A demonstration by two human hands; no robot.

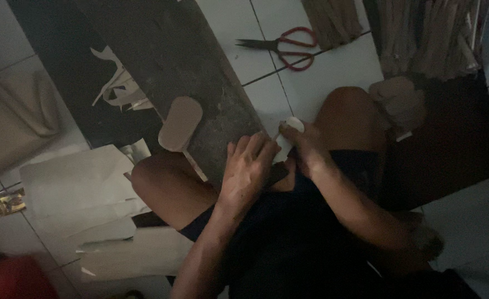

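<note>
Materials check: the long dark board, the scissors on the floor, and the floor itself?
Board: looks like rough, unfinished wood; matte grey-brown with a scuffed, grainy face. Scissors: dark blades, likely metal, with red loop handles, probably plastic. Floor: pale square tiles with dark grout lines, smooth, likely ceramic. Dim light leaves all of this tentative.

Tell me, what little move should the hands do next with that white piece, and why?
Probably the right hand should press the small white piece flatter against the dark board's near edge. Both hands already meet there, the left hand steadying the board, and the piece looks only pinched, partly off the edge. The light is dim, so this is a guess.
</note>
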